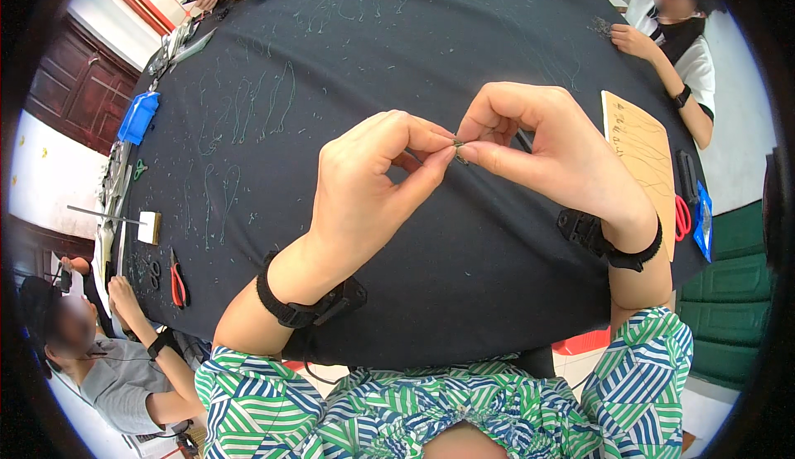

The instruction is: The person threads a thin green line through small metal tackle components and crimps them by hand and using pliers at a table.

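My left hand (pixel 364 169) and my right hand (pixel 538 136) meet above the middle of the table, each in a pinch of thumb and forefinger. Between the fingertips is a small dark greenish piece (pixel 459 146), mostly covered, so its kind does not show. Both hands press on it from opposite sides. Below them spreads the black tablecloth (pixel 431 268). Thin green threads (pixel 240 111) lie in loose loops to the left, with tiny green scraps around them.
Right of my hands lies a tan board (pixel 642 140) with dark strands, beside red-handled scissors (pixel 681 217) and a blue packet (pixel 703 223). Leftward are red-handled pliers (pixel 178 281), a brush (pixel 149 227) and a blue tray (pixel 138 118). Co-workers sit at left (pixel 124 376) and right (pixel 687 53).
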The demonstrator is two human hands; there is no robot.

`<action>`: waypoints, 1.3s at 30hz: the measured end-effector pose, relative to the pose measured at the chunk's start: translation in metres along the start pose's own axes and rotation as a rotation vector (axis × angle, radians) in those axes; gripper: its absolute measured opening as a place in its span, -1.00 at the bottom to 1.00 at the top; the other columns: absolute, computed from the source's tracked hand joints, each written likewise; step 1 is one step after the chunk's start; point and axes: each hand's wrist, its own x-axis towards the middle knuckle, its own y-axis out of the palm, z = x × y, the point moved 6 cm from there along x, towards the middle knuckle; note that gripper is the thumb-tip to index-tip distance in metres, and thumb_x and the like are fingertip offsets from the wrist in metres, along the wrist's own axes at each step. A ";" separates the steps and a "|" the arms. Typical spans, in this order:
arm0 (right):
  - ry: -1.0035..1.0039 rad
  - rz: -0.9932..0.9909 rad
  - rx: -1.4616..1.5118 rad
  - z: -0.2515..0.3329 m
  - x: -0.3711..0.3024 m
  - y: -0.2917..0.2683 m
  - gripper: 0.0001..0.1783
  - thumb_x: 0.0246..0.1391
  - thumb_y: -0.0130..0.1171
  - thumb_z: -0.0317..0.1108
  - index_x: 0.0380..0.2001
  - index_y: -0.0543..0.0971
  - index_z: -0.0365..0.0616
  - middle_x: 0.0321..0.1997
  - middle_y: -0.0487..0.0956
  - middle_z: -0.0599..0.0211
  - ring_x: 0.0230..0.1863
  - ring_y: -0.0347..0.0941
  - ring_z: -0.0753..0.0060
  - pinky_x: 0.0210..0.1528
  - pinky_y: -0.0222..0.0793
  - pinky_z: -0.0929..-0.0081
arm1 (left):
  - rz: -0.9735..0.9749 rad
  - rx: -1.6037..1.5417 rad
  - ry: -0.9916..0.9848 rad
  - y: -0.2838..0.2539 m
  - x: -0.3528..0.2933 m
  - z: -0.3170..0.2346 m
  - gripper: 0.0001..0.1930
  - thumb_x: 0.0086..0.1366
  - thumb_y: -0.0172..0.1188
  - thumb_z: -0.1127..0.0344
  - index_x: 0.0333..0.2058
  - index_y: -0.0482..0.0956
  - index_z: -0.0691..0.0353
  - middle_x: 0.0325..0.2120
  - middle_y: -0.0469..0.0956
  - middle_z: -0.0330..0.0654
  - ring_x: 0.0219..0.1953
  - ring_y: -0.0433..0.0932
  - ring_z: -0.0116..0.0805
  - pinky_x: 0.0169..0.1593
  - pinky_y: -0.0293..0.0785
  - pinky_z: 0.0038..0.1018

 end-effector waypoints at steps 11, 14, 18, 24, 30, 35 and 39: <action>0.019 0.005 0.005 0.001 -0.001 -0.002 -0.92 0.05 0.21 -0.50 -0.41 0.54 -0.31 -0.45 0.52 0.40 -0.42 0.37 0.67 -0.34 0.32 0.65 | -0.044 -0.051 -0.062 0.000 0.004 0.003 -0.88 0.11 0.32 0.55 -0.34 0.61 0.33 -0.41 0.63 -0.19 -0.44 0.59 -0.51 -0.40 0.53 -0.61; 0.006 0.015 -0.021 -0.001 0.001 -0.003 -0.92 0.05 0.21 -0.50 -0.39 0.54 -0.31 -0.44 0.52 0.41 -0.42 0.39 0.67 -0.33 0.33 0.65 | -0.007 -0.016 -0.041 -0.001 0.002 0.007 -0.87 0.10 0.33 0.53 -0.33 0.62 0.32 -0.42 0.63 -0.21 -0.45 0.57 -0.52 -0.42 0.50 -0.60; 0.029 0.021 0.025 -0.004 0.000 -0.001 -0.91 0.06 0.21 -0.50 -0.38 0.54 -0.31 -0.43 0.53 0.41 -0.41 0.40 0.67 -0.33 0.34 0.65 | -0.011 -0.071 -0.086 0.000 0.001 0.009 -0.89 0.12 0.32 0.51 -0.34 0.63 0.31 -0.44 0.63 -0.22 -0.45 0.57 -0.52 -0.41 0.49 -0.60; -0.013 -0.024 0.005 -0.005 -0.001 -0.005 -0.87 0.10 0.17 -0.42 -0.37 0.54 -0.29 -0.52 0.54 0.32 -0.46 0.46 0.63 -0.39 0.37 0.58 | 0.063 -0.127 -0.196 0.000 -0.001 0.012 -0.91 0.28 0.24 0.43 -0.28 0.60 0.32 -0.40 0.61 -0.28 -0.42 0.51 -0.65 -0.35 0.40 -0.73; 0.064 0.017 0.002 -0.005 0.000 -0.005 -0.89 0.11 0.19 -0.47 -0.38 0.53 -0.32 -0.43 0.53 0.42 -0.40 0.41 0.68 -0.29 0.37 0.66 | 0.103 -0.264 -0.364 0.003 -0.004 0.020 -0.89 0.30 0.23 0.40 -0.25 0.58 0.31 -0.40 0.61 -0.30 -0.40 0.50 -0.69 -0.36 0.37 -0.75; 0.054 0.030 -0.023 -0.004 -0.001 -0.004 -0.88 0.10 0.21 -0.45 -0.40 0.54 -0.30 -0.47 0.51 0.45 -0.46 0.33 0.71 -0.38 0.28 0.67 | 0.125 -0.297 -0.382 0.005 -0.004 0.022 -0.88 0.31 0.23 0.36 -0.26 0.57 0.28 -0.38 0.61 -0.29 -0.41 0.49 -0.70 -0.38 0.37 -0.75; 0.064 0.034 -0.027 -0.005 0.000 -0.001 -0.89 0.10 0.21 -0.45 -0.40 0.54 -0.30 -0.49 0.50 0.46 -0.46 0.33 0.71 -0.39 0.27 0.68 | 0.141 -0.270 -0.386 0.005 -0.004 0.021 -0.88 0.30 0.24 0.36 -0.27 0.57 0.28 -0.38 0.61 -0.28 -0.42 0.49 -0.70 -0.37 0.38 -0.75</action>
